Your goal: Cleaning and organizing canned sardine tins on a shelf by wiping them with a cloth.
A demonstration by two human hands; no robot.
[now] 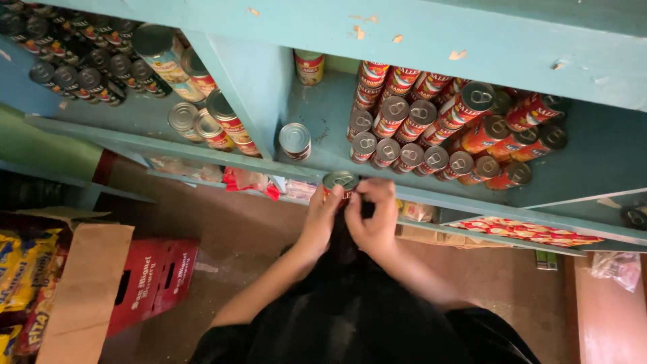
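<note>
Right in the middle of the frame, one small can (340, 182) is held at the front edge of the blue shelf (323, 111). Its silver top with a pull ring is seen, and a bit of red side below it.

The left hand (322, 216) is curled up against the can from the left side, with its fingers closed on it. The right hand (373, 214) is bent shut too, and its fingertips (367, 189) are pressed to the can's right side. So the can is gripped between both hands, and neither hand is spread wide.

One lone silver-topped can (294, 141) is stood on the shelf just up and left of the held can. One more yellow-labelled can (309, 66) is set far back, at the top middle of the frame.

To the right, a big pile of red cans (445, 125) is stacked in rows. About seven tops are counted along the front row, and more than twenty cans are seen in all; the exact count cannot be told.

At the upper left, many dark cans (74, 57) are packed close, too many to count. Next to them about five bigger cans (202, 111) are seen.

At the lower left, one red cardboard box (155, 280) is seen on the floor, beside a brown box flap (84, 290) and some yellow snack bags (23, 269).
</note>
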